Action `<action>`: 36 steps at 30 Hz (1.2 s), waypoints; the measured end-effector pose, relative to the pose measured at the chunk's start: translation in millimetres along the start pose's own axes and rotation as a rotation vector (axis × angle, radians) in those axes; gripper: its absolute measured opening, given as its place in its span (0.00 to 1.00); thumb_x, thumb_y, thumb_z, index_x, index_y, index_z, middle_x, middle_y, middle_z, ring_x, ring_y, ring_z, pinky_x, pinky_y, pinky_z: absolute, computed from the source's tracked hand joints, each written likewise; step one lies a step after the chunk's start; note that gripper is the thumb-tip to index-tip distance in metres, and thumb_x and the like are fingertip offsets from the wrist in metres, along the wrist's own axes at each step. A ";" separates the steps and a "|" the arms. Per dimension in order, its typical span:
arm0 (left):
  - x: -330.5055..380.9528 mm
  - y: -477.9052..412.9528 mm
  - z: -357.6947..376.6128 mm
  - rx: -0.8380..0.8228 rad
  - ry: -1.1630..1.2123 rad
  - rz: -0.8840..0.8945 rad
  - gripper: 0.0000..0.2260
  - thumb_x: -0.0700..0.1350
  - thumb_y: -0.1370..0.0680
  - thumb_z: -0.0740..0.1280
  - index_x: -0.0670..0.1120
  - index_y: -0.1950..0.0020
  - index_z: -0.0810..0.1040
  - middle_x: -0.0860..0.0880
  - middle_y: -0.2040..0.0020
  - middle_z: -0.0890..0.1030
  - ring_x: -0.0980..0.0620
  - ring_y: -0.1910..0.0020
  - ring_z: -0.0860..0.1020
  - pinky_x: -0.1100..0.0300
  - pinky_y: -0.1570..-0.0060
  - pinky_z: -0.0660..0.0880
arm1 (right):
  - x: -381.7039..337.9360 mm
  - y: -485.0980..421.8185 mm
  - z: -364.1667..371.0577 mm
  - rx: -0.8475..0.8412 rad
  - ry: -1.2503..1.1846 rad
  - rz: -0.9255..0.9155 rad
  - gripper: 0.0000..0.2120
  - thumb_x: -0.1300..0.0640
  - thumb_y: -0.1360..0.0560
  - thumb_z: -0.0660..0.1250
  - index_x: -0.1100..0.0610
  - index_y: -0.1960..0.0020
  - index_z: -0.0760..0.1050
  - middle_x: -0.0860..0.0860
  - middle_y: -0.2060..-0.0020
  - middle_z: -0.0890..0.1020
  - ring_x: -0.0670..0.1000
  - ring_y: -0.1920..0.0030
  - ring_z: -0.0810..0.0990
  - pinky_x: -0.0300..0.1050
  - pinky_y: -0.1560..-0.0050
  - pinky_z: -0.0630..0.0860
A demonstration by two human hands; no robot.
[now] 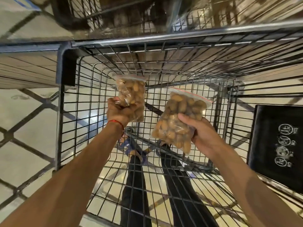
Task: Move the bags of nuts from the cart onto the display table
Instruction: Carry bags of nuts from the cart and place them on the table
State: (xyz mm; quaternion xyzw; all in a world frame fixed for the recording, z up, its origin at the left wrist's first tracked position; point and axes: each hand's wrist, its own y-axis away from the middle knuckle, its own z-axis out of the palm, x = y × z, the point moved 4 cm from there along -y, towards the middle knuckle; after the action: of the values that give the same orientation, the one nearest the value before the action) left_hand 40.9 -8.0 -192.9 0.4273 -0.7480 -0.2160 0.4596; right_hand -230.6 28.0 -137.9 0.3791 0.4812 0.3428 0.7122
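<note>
My left hand (118, 112) grips a clear zip bag of brown nuts (132, 92) by its lower left part and holds it upright over the wire cart (68, 128). My right hand (203, 136) grips a second, fuller bag of nuts (177, 118), tilted with its red-lined zip edge toward the upper right. Both bags hang in the air above the cart's basket. The basket's wire floor below them holds no other bag that I can see. A wooden slatted surface (24, 71), perhaps the display table, lies to the far left beyond the cart.
The cart's metal rim (180, 36) runs across the top of the view. A black child-seat flap (277, 145) with white symbols hangs at the right. My legs and shoes (131, 149) show through the wire floor. Tiled floor (24, 128) spreads to the left.
</note>
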 end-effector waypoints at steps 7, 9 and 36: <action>-7.1 60.1 -7.1 -0.362 0.352 -0.184 0.12 0.37 0.27 0.77 0.40 0.45 0.82 0.42 0.54 0.86 0.51 0.66 0.83 0.62 0.71 0.80 | -10.3 22.8 1.8 -0.022 -0.017 -0.017 0.21 0.56 0.31 0.79 0.58 0.39 0.84 0.57 0.39 0.87 0.59 0.38 0.86 0.60 0.35 0.81; -8.6 83.5 -16.8 -0.453 0.406 -0.152 0.13 0.41 0.30 0.77 0.41 0.48 0.82 0.43 0.58 0.86 0.50 0.68 0.82 0.60 0.70 0.80 | -13.9 34.1 1.5 -0.026 -0.041 0.002 0.22 0.57 0.32 0.80 0.58 0.40 0.83 0.58 0.38 0.86 0.62 0.35 0.84 0.64 0.35 0.81; -68.7 311.5 -242.5 -0.407 0.814 0.097 0.47 0.56 0.44 0.87 0.42 0.30 0.75 0.36 0.36 0.82 0.34 0.37 0.81 0.35 0.36 0.76 | 16.7 260.5 124.7 -0.345 0.239 -0.008 0.56 0.54 0.54 0.93 0.62 0.29 0.76 0.65 0.39 0.84 0.67 0.42 0.85 0.75 0.36 0.77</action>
State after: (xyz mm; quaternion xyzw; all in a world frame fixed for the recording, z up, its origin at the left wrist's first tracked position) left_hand 129.7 235.1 113.0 0.3428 -0.4678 -0.1512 0.8005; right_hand -139.8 140.5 112.7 0.2062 0.4979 0.4596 0.7059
